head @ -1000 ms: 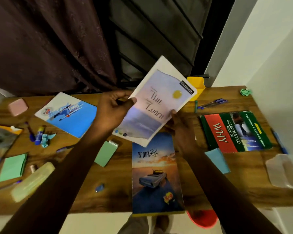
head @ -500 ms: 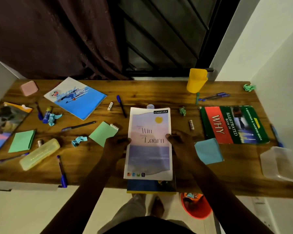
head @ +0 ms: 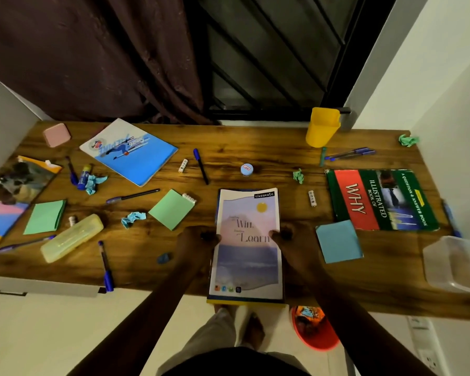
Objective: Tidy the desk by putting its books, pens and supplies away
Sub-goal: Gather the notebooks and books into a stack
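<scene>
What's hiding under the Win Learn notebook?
Another book lies under the notebook; only its yellow near edge peeks out. Its cover is hidden.

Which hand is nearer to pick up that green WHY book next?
Right, probably: the right hand holds the notebook's right edge, nearer the WHY book; the left hand is farther off.
</scene>
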Demonstrator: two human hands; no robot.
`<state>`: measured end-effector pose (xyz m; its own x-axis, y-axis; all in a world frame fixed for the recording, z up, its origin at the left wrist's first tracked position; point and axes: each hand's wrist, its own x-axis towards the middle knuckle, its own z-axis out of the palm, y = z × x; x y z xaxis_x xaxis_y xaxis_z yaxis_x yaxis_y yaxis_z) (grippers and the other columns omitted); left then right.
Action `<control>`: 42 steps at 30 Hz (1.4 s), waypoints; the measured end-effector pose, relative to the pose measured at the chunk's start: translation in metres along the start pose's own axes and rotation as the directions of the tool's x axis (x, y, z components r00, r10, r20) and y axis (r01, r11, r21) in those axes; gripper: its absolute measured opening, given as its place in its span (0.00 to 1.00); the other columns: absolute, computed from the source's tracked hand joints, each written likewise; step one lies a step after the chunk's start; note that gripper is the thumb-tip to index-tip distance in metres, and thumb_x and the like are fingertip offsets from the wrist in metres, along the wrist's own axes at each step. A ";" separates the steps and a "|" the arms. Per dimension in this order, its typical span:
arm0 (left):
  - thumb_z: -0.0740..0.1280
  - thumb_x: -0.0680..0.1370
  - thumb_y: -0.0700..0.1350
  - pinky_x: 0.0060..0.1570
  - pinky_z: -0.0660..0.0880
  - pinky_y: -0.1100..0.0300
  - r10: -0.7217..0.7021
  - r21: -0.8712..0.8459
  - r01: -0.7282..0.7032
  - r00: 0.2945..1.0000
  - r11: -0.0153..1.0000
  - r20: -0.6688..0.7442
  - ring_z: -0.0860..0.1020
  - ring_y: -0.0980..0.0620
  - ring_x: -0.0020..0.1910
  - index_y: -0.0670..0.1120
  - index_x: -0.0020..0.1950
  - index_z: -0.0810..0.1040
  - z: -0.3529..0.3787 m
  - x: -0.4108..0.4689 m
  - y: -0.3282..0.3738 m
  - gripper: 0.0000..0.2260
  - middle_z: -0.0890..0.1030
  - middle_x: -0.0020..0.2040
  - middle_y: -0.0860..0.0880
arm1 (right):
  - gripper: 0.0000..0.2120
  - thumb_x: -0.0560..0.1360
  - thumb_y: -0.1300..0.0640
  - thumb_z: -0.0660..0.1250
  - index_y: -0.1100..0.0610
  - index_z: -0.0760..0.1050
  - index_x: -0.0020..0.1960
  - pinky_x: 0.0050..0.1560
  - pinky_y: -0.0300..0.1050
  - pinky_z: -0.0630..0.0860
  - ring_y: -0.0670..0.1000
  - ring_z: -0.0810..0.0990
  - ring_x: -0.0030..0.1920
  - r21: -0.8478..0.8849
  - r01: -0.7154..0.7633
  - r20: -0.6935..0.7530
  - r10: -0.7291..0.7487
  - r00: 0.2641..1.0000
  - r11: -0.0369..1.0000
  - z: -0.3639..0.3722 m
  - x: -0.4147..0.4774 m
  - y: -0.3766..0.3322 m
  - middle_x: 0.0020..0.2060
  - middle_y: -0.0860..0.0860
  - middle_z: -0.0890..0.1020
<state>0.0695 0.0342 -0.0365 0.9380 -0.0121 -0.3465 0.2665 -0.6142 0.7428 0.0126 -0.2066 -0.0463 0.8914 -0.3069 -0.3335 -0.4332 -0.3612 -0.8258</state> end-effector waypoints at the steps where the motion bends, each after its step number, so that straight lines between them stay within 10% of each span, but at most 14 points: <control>1: 0.72 0.79 0.46 0.49 0.80 0.55 0.009 0.025 -0.009 1.000 1.000 -0.004 0.82 0.53 0.46 0.54 0.45 0.79 0.000 0.001 0.000 0.05 0.85 0.54 0.50 | 0.16 0.80 0.50 0.71 0.56 0.80 0.64 0.50 0.40 0.82 0.56 0.86 0.55 -0.013 -0.004 -0.007 0.004 1.000 1.000 0.000 0.000 0.000 0.60 0.51 0.85; 4: 0.72 0.79 0.46 0.47 0.77 0.59 0.029 0.088 -0.027 0.999 0.996 -0.020 0.80 0.53 0.45 0.53 0.45 0.79 0.001 0.004 0.000 0.04 0.85 0.54 0.50 | 0.17 0.79 0.47 0.71 0.54 0.80 0.64 0.56 0.52 0.84 0.57 0.86 0.55 -0.063 -0.004 -0.035 0.002 0.999 0.998 0.001 -0.001 -0.001 0.60 0.51 0.85; 11: 0.70 0.80 0.43 0.38 0.71 0.68 0.047 0.171 -0.043 0.999 0.984 -0.022 0.78 0.58 0.41 0.51 0.47 0.79 0.002 0.009 -0.005 0.03 0.84 0.51 0.51 | 0.16 0.78 0.45 0.71 0.53 0.79 0.61 0.47 0.39 0.76 0.55 0.85 0.54 -0.264 0.011 -0.071 -0.031 0.997 0.964 0.005 0.000 -0.006 0.58 0.52 0.85; 19: 0.72 0.78 0.43 0.35 0.67 0.75 0.154 0.190 -0.141 0.986 0.972 -0.059 0.80 0.56 0.42 0.46 0.45 0.79 -0.016 0.021 -0.001 0.04 0.78 0.40 0.59 | 0.21 0.78 0.49 0.71 0.51 0.72 0.68 0.51 0.45 0.83 0.54 0.85 0.54 -0.482 0.127 -0.131 -0.215 0.968 0.867 0.024 0.006 -0.044 0.58 0.52 0.83; 24: 0.74 0.77 0.47 0.51 0.77 0.62 0.159 0.066 -0.150 0.973 0.986 -0.170 0.80 0.59 0.48 0.49 0.55 0.82 -0.065 0.044 -0.001 0.08 0.83 0.50 0.55 | 0.17 0.79 0.51 0.71 0.52 0.77 0.66 0.55 0.41 0.79 0.48 0.83 0.56 -0.337 0.298 -0.048 -0.333 0.942 0.893 0.062 0.021 -0.088 0.58 0.49 0.84; 32: 0.76 0.75 0.45 0.47 0.80 0.56 0.223 0.014 -0.228 0.937 0.974 -0.268 0.81 0.53 0.53 0.49 0.63 0.79 -0.168 0.105 -0.020 0.17 0.78 0.61 0.49 | 0.18 0.80 0.49 0.69 0.53 0.76 0.67 0.62 0.45 0.74 0.54 0.79 0.64 -0.343 0.468 0.069 -0.475 0.877 0.815 0.146 0.063 -0.177 0.63 0.52 0.81; 42: 0.72 0.76 0.49 0.72 0.68 0.47 0.539 0.507 -0.528 0.830 0.681 0.142 0.69 0.40 0.74 0.47 0.73 0.73 -0.279 0.269 -0.044 0.26 0.70 0.75 0.43 | 0.26 0.79 0.51 0.70 0.56 0.70 0.74 0.65 0.49 0.72 0.57 0.75 0.69 -0.361 0.404 0.105 -0.394 0.913 0.840 0.252 0.126 -0.239 0.70 0.56 0.76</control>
<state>0.3722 0.2778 -0.0029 0.8911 -0.4527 0.0315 -0.4265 -0.8118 0.3989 0.2620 0.0632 -0.0053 0.9986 -0.0456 -0.0264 -0.0516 -0.7452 -0.6649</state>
